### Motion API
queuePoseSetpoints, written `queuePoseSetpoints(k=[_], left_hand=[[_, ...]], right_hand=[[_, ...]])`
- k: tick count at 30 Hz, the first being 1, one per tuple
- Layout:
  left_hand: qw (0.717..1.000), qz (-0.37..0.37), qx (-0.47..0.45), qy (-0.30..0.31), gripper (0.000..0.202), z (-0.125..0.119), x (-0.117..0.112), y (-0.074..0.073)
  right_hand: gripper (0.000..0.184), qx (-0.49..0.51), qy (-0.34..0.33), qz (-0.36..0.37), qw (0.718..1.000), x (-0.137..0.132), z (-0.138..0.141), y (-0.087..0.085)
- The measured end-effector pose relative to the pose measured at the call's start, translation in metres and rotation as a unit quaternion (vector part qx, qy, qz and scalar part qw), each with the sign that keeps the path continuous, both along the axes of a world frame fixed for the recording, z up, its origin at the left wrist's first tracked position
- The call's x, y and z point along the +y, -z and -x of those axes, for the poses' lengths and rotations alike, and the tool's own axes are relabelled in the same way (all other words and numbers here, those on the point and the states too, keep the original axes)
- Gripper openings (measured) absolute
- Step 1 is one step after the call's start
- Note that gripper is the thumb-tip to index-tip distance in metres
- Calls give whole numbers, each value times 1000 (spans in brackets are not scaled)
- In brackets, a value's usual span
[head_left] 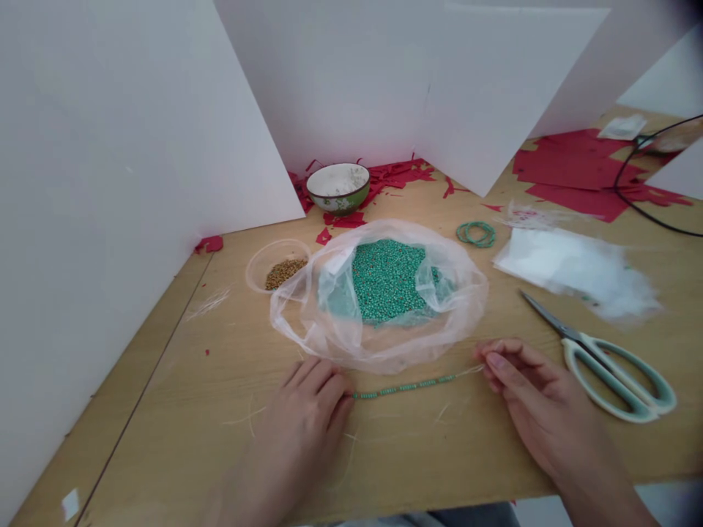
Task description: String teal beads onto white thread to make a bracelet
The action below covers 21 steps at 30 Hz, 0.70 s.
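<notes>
Beaded thread is stretched across the bench, just below a plastic bag of green beads. Its bare end is pinched between the thumb and fingers of the right hand. The left hand is set down at the beaded end with its fingers loosely spread; whether that end is gripped cannot be told. Scissors lie just beside the right hand. Light tension is best kept on the thread, with the strand held low and straight, so that the beads are not let slide toward the free end.
</notes>
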<state>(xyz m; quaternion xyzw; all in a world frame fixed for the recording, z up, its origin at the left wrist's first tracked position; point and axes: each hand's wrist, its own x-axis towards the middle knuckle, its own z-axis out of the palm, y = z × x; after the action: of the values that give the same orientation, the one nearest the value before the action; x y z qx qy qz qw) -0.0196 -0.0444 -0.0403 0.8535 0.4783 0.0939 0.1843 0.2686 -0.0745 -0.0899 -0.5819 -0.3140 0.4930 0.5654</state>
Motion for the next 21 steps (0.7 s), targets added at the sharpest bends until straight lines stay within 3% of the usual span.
queuePoseSetpoints(k=[8,14,21], left_hand=[[1000,2,-7,21,16,-14,-3,7],[1000,-2,-13,23,8,-26,-2,3],[998,-39,32,28,15,-43,-5,5]], right_hand=[[19,-23,-14,1,1000,-1,-1,1],[17,-28,-21,5,999,-1,-2,2],[20,-95,-17,-6,995,-2,0,-2]])
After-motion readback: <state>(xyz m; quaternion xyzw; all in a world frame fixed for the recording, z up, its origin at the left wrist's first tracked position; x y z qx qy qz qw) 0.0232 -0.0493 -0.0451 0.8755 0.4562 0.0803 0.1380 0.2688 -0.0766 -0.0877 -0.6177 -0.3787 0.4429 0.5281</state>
